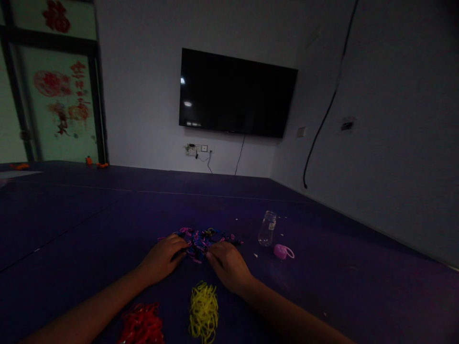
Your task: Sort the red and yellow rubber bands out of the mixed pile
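A loose pile of mixed rubber bands (pixel 196 242), mostly blue, black, pink and purple, lies on the dark purple surface. At its left edge is my left hand (pixel 165 255), palm down, thumb and fingers apart with the fingertips touching the bands. My right hand (pixel 229 265) reaches into the pile from the right. Its thumb and forefinger are drawn together at the bands, and whatever is between them is too dark to make out. Closer to me lie a heap of yellow rubber bands (pixel 203 311) and, left of it, a heap of red rubber bands (pixel 141 325), cut off by the lower frame edge.
Right of the pile stands a clear bottle (pixel 267 230) without its cap. A pink cap with a loop (pixel 281 252) lies beside it. Small white scraps (pixel 256 255) dot the surface. Orange objects (pixel 102 165) sit far left, and a television (pixel 236 93) hangs on the wall.
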`<state>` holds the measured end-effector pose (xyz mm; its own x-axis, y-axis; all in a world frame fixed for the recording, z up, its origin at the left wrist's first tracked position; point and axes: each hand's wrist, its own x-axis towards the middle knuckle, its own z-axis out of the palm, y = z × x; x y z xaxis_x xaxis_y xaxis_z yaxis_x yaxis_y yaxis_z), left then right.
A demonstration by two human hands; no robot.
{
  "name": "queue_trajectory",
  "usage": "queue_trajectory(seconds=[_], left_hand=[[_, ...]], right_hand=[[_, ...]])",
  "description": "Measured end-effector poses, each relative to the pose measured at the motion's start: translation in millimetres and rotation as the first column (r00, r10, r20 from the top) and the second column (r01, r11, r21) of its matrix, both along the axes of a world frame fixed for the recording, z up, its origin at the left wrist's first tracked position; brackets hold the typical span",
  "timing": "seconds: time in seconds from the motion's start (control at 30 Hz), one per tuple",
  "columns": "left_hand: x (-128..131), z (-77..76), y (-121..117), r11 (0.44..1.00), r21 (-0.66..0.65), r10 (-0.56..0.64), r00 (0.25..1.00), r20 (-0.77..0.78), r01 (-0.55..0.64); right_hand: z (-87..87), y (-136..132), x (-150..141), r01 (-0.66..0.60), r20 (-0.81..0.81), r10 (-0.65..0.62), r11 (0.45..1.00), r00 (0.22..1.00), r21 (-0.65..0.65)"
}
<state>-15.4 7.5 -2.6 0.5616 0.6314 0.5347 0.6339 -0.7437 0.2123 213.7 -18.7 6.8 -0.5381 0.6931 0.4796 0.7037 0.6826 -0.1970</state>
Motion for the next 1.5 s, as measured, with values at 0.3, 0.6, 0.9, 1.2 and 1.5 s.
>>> queue_trajectory(seconds=[0.3, 0.6, 0.9, 1.2, 1.5], left_hand=[[0, -2.6, 1, 0.999, 0.035, -0.004, 1.0, 0.011, 0.004], [0, -2.1, 1, 0.999, 0.05, -0.015, 1.0, 0.0, 0.015], [2, 2.0, -3, 0.999, 0.044, -0.021, 1.0, -0.01, 0.022], [2, 2.3, -4, 0.998, 0.061, -0.009, 1.0, 0.002, 0.009], [0, 2.8, -6, 0.999, 0.041, -0.009, 1.0, 0.024, 0.008]], right_hand=[[2.1, -6, 1, -0.295, 0.119, 0.305, 0.951, 0.945, -0.092], [-4.6, 1, 2, 0.035, 0.015, -0.034, 0.998, 0.999, -0.053], [-17.2, 16, 2, 0.211, 0.022, -0.21, 0.974, 0.978, -0.086], [-13.8, 20, -4, 0.281, 0.075, -0.274, 0.953, 0.959, -0.112], [-7.4, 34, -13, 0.252, 0.12, -0.239, 0.962, 0.963, -0.107]])
